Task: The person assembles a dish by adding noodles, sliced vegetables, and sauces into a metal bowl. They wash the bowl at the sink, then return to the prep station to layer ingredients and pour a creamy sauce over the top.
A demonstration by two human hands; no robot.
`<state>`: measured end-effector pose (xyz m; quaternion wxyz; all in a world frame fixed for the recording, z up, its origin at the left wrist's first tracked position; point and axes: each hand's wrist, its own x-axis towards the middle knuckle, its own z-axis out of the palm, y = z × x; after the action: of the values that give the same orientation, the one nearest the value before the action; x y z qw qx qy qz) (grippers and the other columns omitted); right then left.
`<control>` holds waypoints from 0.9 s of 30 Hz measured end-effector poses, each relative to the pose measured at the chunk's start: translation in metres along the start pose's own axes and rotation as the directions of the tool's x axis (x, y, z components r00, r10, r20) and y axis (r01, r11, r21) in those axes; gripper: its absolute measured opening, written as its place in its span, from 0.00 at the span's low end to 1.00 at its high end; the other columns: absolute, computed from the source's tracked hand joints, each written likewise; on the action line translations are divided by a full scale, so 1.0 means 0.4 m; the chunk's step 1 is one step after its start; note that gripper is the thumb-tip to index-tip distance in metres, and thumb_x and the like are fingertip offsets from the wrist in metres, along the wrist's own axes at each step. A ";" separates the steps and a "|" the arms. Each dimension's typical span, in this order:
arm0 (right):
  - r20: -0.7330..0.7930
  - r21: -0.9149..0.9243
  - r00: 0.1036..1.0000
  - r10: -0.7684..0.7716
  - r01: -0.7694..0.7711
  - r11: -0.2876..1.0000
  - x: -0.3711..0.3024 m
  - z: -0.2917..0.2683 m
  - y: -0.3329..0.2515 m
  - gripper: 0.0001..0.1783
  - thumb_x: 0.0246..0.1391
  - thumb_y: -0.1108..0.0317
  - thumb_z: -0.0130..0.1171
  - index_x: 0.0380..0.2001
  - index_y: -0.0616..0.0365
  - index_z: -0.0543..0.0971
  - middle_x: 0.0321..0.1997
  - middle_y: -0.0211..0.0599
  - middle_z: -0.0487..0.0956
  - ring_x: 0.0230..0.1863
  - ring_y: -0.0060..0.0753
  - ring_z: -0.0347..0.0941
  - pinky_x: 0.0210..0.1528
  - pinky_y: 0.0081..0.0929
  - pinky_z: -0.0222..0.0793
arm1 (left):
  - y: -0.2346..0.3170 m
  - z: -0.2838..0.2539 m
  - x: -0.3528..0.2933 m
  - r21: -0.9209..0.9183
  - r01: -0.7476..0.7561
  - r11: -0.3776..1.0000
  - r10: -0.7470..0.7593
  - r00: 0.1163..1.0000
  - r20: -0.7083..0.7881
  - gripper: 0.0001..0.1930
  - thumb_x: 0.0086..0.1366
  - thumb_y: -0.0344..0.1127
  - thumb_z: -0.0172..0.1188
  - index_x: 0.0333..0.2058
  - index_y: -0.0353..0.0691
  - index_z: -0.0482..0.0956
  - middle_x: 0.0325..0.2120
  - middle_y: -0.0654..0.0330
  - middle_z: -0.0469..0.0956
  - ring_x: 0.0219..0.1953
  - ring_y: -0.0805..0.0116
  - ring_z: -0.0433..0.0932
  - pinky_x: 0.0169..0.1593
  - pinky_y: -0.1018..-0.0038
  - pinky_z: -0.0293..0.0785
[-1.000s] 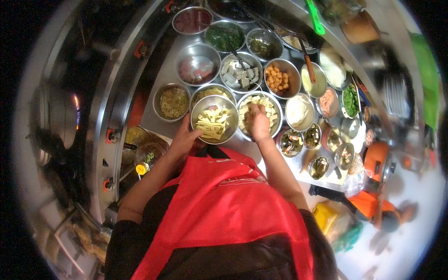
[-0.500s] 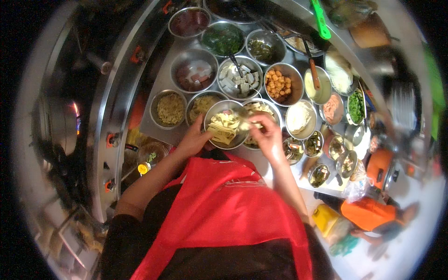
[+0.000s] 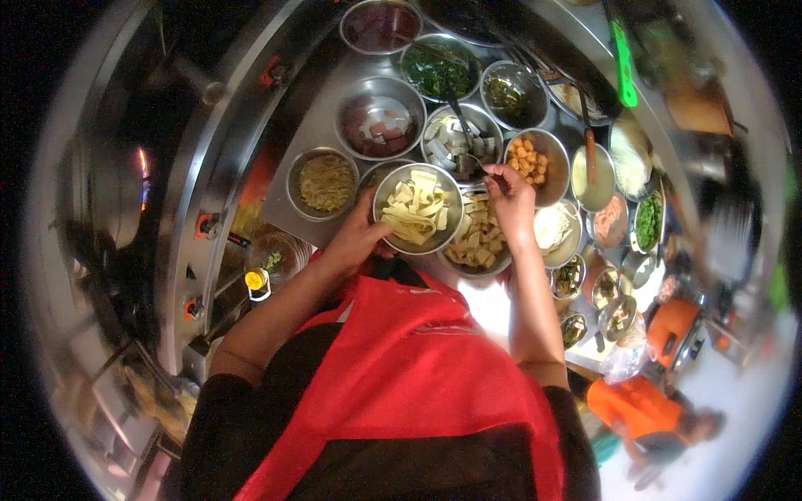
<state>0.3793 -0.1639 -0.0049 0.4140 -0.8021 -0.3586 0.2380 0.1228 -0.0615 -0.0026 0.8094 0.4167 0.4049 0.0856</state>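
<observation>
My left hand (image 3: 359, 234) grips the rim of a steel bowl (image 3: 456, 227) holding pale yellow flat strips (image 3: 418, 206), raised in front of my apron. My right hand (image 3: 511, 194) is closed in a pinch on the thin handle of a metal spoon (image 3: 469, 167). The spoon's head lies over the near edge of a bowl of white cubes (image 3: 447, 138), where a dark-handled ladle (image 3: 459, 117) also rests. Below my right hand is a bowl of pale yellow chunks (image 3: 478, 242). The lifted bowl partly covers another bowl behind it.
Bowls of orange-brown cubes (image 3: 526, 160), brown shreds (image 3: 324, 185), dark greens (image 3: 439, 71) and meat pieces (image 3: 388, 134) crowd the steel counter. Stove knobs (image 3: 206, 225) line the left. A wooden-handled ladle (image 3: 591, 159) stands right. A person in orange (image 3: 639, 409) is at lower right.
My right hand has moved right and away from me with the spoon, from beside the held bowl to the white cubes' edge. The held bowl has shifted slightly right and farther away.
</observation>
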 end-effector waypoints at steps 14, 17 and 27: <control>0.293 -0.548 0.945 -0.148 0.293 0.784 0.205 0.195 0.003 0.24 0.45 0.58 0.61 0.48 0.50 0.72 0.42 0.44 0.77 0.44 0.49 0.73 0.46 0.40 0.69 | 0.015 -0.033 0.015 -0.055 0.055 0.997 -0.061 0.992 -0.110 0.34 0.56 0.22 0.49 0.61 0.41 0.49 0.38 0.53 0.73 0.22 0.68 0.77 0.22 0.76 0.77; 0.230 -0.648 0.973 -0.007 0.158 0.745 0.227 0.226 -0.023 0.27 0.44 0.53 0.61 0.47 0.51 0.71 0.41 0.44 0.78 0.42 0.48 0.74 0.44 0.41 0.69 | 0.016 -0.033 0.014 -0.071 0.050 0.996 -0.059 0.990 -0.126 0.33 0.56 0.22 0.49 0.61 0.41 0.49 0.38 0.53 0.73 0.22 0.68 0.76 0.21 0.76 0.77; 0.217 -0.676 0.970 -0.107 0.228 0.701 0.253 0.262 0.040 0.22 0.44 0.57 0.60 0.43 0.54 0.74 0.33 0.45 0.78 0.36 0.48 0.75 0.38 0.42 0.72 | 0.015 -0.033 0.034 -0.086 0.072 0.994 -0.085 0.986 -0.147 0.34 0.56 0.22 0.49 0.61 0.42 0.49 0.39 0.52 0.73 0.23 0.66 0.77 0.21 0.75 0.76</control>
<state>0.3779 -0.0405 -0.0841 0.0715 -0.8406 -0.5253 0.1108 0.1233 -0.0431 -0.0105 0.7955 0.3598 0.4770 0.1010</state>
